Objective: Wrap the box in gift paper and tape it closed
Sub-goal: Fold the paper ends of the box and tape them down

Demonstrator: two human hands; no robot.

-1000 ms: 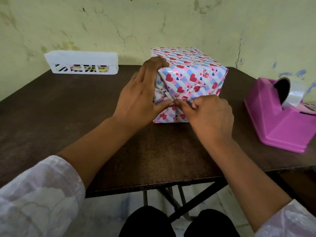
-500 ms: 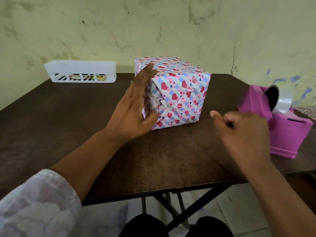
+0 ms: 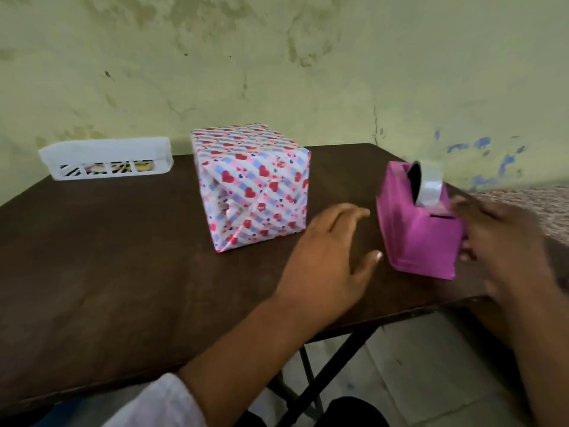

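Note:
The box [image 3: 255,192], wrapped in heart-patterned gift paper, stands alone on the dark brown table [image 3: 123,272], its folded end facing me. Neither hand touches it. A pink tape dispenser [image 3: 418,229] with a clear tape roll [image 3: 429,186] sits to its right. My left hand [image 3: 329,257] hovers over the table between box and dispenser, fingers relaxed and spread, holding nothing. My right hand [image 3: 505,248] is blurred at the dispenser's right side, fingers reaching its front end; whether it grips anything is unclear.
A white plastic basket [image 3: 104,158] with small items stands at the table's back left against the wall. The table's near edge runs just below my wrists, with folding metal legs [image 3: 326,374] beneath. Patterned cloth [image 3: 529,204] lies at the far right.
Both hands have left the box and moved right to the tape dispenser. The view has swung right, so the box now appears further left.

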